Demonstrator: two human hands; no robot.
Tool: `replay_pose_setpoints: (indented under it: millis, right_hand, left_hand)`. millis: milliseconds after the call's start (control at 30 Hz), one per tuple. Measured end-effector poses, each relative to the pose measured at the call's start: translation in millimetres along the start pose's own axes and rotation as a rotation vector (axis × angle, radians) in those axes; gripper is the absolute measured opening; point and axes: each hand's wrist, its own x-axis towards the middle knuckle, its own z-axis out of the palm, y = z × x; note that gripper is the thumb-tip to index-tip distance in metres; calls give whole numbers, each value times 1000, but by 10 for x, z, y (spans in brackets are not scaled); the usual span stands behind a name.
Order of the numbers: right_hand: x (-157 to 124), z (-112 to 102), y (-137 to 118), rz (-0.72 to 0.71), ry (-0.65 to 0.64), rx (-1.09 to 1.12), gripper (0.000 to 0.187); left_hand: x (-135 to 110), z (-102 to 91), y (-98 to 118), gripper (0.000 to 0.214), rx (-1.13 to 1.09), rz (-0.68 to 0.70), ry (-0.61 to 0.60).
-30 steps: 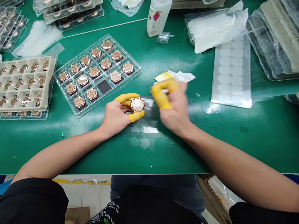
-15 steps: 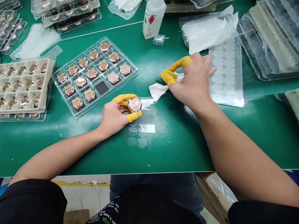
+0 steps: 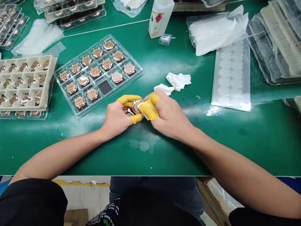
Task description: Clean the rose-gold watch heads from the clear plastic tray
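Note:
My left hand [image 3: 118, 114], in yellow finger cots, is closed around a rose-gold watch case [image 3: 137, 106], its round back turned up. My right hand [image 3: 168, 114], also with yellow cots, pinches a small white piece [image 3: 143, 112] against the watch case. The fingers hide most of that piece, and I cannot tell whether it is cloth or film. Behind the right hand lie crumpled white wipes [image 3: 180, 81]. To the left, a clear tray [image 3: 97, 103] holds several similar watch cases, with one bare dark slot [image 3: 104, 87].
A cream tray [image 3: 44, 103] of watch parts sits at the far left, stacked trays [image 3: 82, 15] behind. Further back stand a white bottle [image 3: 161, 18] and a bag of white wipes [image 3: 217, 29]. At right lie a sheet of round films [image 3: 231, 75] and more trays [image 3: 275, 44].
My right hand has moved left and down to the watch case, leaving crumpled wipes on the table. The clear sheet below my hands is no longer there; two pale round shapes show in its place.

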Motion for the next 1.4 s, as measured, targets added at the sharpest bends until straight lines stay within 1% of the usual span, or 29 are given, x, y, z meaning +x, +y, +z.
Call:
replay_pose_setpoints:
  millis: [67, 200, 300, 367, 433, 500, 533, 600, 633, 700, 800, 933, 1000, 1100, 1200, 1300, 1400]
  right_hand:
    - [8, 54, 25, 11, -10, -14, 14]
    - [20, 82, 55, 36, 40, -46, 20]
    - [13, 66, 91, 43, 36, -30, 18]
    - [5, 48, 131, 2, 67, -25, 13]
    - [0, 30, 178, -87, 162, -75, 10]
    - [0, 19, 217, -236, 279, -172, 13]
    - [1, 17, 227, -322, 316, -214, 15]
    - [0, 21, 222, -486, 350, -259, 22]
    - [-4, 27, 206, -542, 346, -275, 24]
    - [-21, 38, 155, -591, 324, -314, 28]
    - [-58, 47, 75, -609, 319, -383, 29]
    - [-71, 27, 29, -650, 316, -411, 28]
    - [-55, 1, 22, -677, 279, -413, 29]
    - [-26, -51, 13, -710, 188, -390, 30]
    - [-4, -113, 32, -667, 134, -306, 31]
    - [17, -159, 91, -622, 191, -228, 37]
    - [36, -147, 141, -621, 272, -243, 34]
  left_hand:
    - [-1, -2, -4, 58, -6, -3, -5]
    - [-4, -7, -11, 57, -23, -11, -30]
    - [2, -9, -1, 58, -12, -19, -19]
    - [7, -7, 15, 58, -9, -32, -1]
    - [9, -4, 35, 58, -14, -52, 15]
    - [4, 1, 50, 58, -20, -67, 22]
    - [0, 2, 52, 58, -22, -71, 20]
    - [-8, 4, 46, 58, -22, -65, 11]
    - [-11, 4, 37, 57, -21, -54, 8]
    - [-16, 5, 13, 56, -8, -25, 6]
    - [-19, 7, -19, 54, 17, 8, 14]
    - [-24, 12, -27, 54, 28, 14, 9]
    - [-29, 11, -21, 54, 31, 8, 5]
    - [-40, 5, -17, 54, 46, 16, -16]
    - [-42, 1, -16, 54, 65, 29, -25]
    - [-29, 3, -5, 56, 30, -1, -5]
    - [-16, 4, 2, 57, 21, -19, 4]
